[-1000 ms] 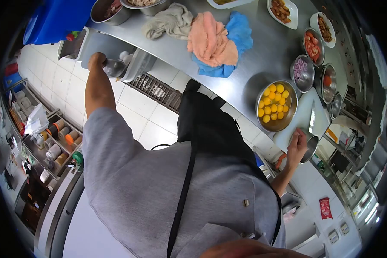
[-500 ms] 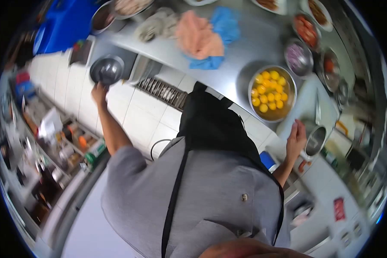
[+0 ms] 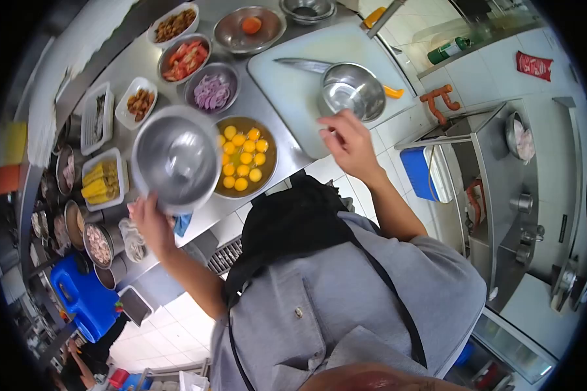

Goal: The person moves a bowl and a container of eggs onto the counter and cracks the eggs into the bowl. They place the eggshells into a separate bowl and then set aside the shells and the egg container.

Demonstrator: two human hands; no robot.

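Note:
A shiny metal bowl (image 3: 177, 163) is gripped at its near rim by my left hand (image 3: 154, 225). It is tilted with its inside facing me and overlaps the left edge of a bowl of egg yolks (image 3: 248, 158) on the counter. My right hand (image 3: 353, 144), fingers loosely bent and apart, is close to the near rim of a smaller metal bowl (image 3: 353, 92). That bowl sits at the near edge of a white cutting board (image 3: 277, 85), covering part of a knife (image 3: 301, 64) with a yellow handle.
Sliced red onion (image 3: 212, 92), chopped tomato (image 3: 185, 60) and a bowl with an orange-red piece (image 3: 250, 31) stand behind the yolks. Farther left are a tray of yellow-green pickles (image 3: 102, 181) and a blue jug (image 3: 85, 296). A metal shelf unit (image 3: 502, 189) stands at right.
The view has turned toward the cutting board. My left hand has brought the metal bowl from over the floor to beside the egg yolks. My right hand stays near the smaller bowl.

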